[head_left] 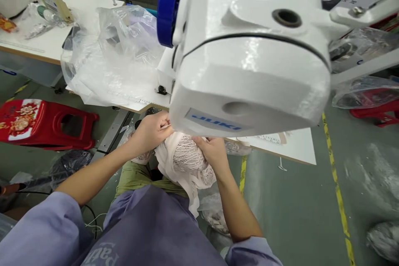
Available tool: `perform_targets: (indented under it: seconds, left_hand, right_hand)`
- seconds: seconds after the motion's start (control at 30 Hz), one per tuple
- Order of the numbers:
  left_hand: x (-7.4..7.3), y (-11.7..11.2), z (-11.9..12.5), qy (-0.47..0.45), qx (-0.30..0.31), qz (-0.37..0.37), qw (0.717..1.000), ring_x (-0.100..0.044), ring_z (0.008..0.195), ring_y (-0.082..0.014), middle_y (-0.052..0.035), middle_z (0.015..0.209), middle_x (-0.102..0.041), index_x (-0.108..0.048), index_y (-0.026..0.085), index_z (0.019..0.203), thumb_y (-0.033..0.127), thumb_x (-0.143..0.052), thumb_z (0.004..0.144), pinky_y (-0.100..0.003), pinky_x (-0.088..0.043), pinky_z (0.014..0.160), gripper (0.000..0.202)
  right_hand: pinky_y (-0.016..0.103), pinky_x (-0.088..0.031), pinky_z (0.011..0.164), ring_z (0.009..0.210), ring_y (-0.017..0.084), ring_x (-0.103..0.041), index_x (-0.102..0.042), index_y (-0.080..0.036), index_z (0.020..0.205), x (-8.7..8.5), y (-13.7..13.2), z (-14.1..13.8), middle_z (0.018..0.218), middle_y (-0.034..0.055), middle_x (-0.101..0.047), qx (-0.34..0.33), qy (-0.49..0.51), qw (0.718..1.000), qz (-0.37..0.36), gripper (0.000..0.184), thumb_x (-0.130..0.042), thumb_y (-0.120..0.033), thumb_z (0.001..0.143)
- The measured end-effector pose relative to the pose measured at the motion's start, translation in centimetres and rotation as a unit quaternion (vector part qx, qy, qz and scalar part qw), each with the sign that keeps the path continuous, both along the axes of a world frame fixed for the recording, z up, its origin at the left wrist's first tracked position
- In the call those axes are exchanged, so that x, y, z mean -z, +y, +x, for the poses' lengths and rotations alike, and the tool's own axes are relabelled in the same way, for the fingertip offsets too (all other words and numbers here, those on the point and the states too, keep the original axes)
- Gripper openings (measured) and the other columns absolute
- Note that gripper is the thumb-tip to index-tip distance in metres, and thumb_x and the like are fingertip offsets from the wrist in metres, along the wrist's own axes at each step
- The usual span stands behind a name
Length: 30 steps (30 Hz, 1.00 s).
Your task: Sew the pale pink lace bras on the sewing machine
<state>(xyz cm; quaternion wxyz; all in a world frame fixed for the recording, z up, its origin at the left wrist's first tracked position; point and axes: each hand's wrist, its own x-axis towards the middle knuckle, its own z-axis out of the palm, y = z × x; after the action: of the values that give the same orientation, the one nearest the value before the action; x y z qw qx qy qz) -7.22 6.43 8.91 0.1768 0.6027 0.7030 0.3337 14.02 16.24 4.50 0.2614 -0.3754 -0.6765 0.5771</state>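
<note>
A white sewing machine (249, 58) with a blue handwheel (168, 8) fills the upper middle and hides the needle area. Below its head, a bunch of pale pink lace fabric (187, 162) hangs over my lap. My left hand (151, 131) is closed, pinching the fabric's upper edge at the machine's lower left. My right hand (212, 151) grips the lace from the right side, its fingers curled over the cloth. Both fingertips sit partly under the machine head.
Clear plastic bags (109, 58) lie on the white table (77, 4) left of the machine. A red plastic stool (46, 122) stands on the floor at left, another red stool (377, 110) at right. Yellow floor tape (338, 199) runs along the grey floor, with more bags at right.
</note>
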Motion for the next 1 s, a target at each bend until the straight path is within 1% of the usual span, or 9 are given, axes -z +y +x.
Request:
perform_targets:
  seconds: [0.1,0.2,0.27,0.37,0.5,0.63,0.73,0.87,1.0]
  left_hand:
    - [-0.4,-0.1,0.1,-0.027,-0.002,-0.009,1.000,-0.056,0.070,-0.0186,-0.0019,0.067,-0.056,-0.058,0.018,0.081,0.026,-0.056,0.088,-0.030,-0.047,0.070,0.011]
    - [-0.9,-0.2,0.1,-0.043,-0.012,-0.014,0.999,-0.054,0.068,-0.0176,-0.0011,0.065,-0.055,-0.058,0.017,0.081,0.027,-0.055,0.088,-0.029,-0.045,0.068,0.013]
    - [-1.2,-0.2,0.0,-0.050,-0.011,-0.024,0.998,-0.051,0.065,-0.0160,-0.0002,0.063,-0.053,-0.056,0.017,0.078,0.028,-0.054,0.089,-0.027,-0.041,0.064,0.015]
    - [-1.4,-0.4,-0.2,-0.044,-0.013,-0.030,0.998,-0.044,0.059,-0.0134,0.0014,0.060,-0.048,-0.051,0.017,0.076,0.028,-0.053,0.089,-0.026,-0.033,0.058,0.017]
    - [-1.4,-0.7,-0.2,-0.047,-0.021,-0.041,0.998,-0.035,0.054,-0.0114,0.0033,0.057,-0.040,-0.049,0.018,0.079,0.028,-0.054,0.089,-0.028,-0.021,0.055,0.015]
    - [-1.6,-0.8,0.2,-0.071,-0.018,-0.054,0.996,-0.029,0.051,-0.0106,0.0039,0.055,-0.034,-0.045,0.018,0.077,0.026,-0.054,0.088,-0.029,-0.017,0.054,0.016]
    - [-1.6,-0.8,0.4,-0.066,-0.014,-0.062,0.996,-0.028,0.051,-0.0105,0.0039,0.055,-0.034,-0.045,0.018,0.077,0.028,-0.055,0.090,-0.030,-0.016,0.054,0.019]
    - [-1.8,-1.3,0.2,-0.047,-0.014,-0.063,0.997,-0.038,0.053,-0.0120,0.0020,0.061,-0.046,-0.054,0.018,0.087,0.031,-0.054,0.094,-0.028,-0.023,0.052,0.015]
    - [-2.5,-2.8,1.1,0.027,-0.036,0.039,0.998,-0.058,0.079,-0.0177,-0.0055,0.088,-0.062,-0.056,0.017,0.102,0.025,-0.053,0.095,-0.028,-0.043,0.065,0.011]
  right_hand:
    - [0.046,-0.046,0.109,0.128,0.034,-0.056,-0.049,-0.018,0.139,2.6,-1.4,0.6,0.128,0.0182,-0.063,-0.001,0.056,0.997,-0.051,0.088,-0.069,-0.075,0.076]
    - [0.043,-0.043,0.112,0.136,0.031,-0.050,-0.038,-0.019,0.144,5.5,-3.4,1.7,0.141,0.0196,-0.053,-0.088,0.133,0.975,-0.157,0.104,-0.069,-0.083,0.069]
    - [0.041,-0.044,0.111,0.132,0.029,-0.053,-0.042,-0.020,0.142,6.9,-4.6,2.8,0.142,0.0183,-0.054,-0.154,0.126,0.955,-0.220,0.097,-0.077,-0.074,0.069]
    - [0.038,-0.049,0.101,0.113,0.026,-0.065,-0.062,-0.017,0.119,7.8,-5.7,4.3,0.123,0.0137,-0.067,-0.204,0.072,0.927,-0.306,0.064,-0.083,-0.056,0.073]
    - [0.032,-0.053,0.084,0.083,0.020,-0.069,-0.070,-0.015,0.085,7.9,-6.4,5.7,0.088,0.0065,-0.074,-0.131,0.067,0.901,-0.408,0.047,-0.090,-0.052,0.062]
    - [0.027,-0.051,0.070,0.065,0.016,-0.064,-0.071,-0.016,0.072,8.2,-7.2,6.6,0.069,0.0027,-0.070,-0.025,0.074,0.890,-0.449,0.048,-0.095,-0.051,0.050]
    - [0.025,-0.050,0.066,0.064,0.015,-0.064,-0.073,-0.017,0.075,7.7,-7.8,7.2,0.072,0.0027,-0.071,0.003,0.082,0.893,-0.443,0.046,-0.093,-0.054,0.054]
    - [0.028,-0.052,0.071,0.070,0.018,-0.065,-0.077,-0.019,0.083,5.6,-8.3,8.0,0.077,0.0047,-0.072,-0.004,0.107,0.913,-0.394,0.039,-0.088,-0.053,0.067]
    - [0.032,-0.053,0.066,0.063,0.019,-0.061,-0.075,-0.018,0.079,2.6,-8.4,9.0,0.073,0.0070,-0.070,-0.042,0.106,0.944,-0.309,0.043,-0.078,-0.060,0.075]
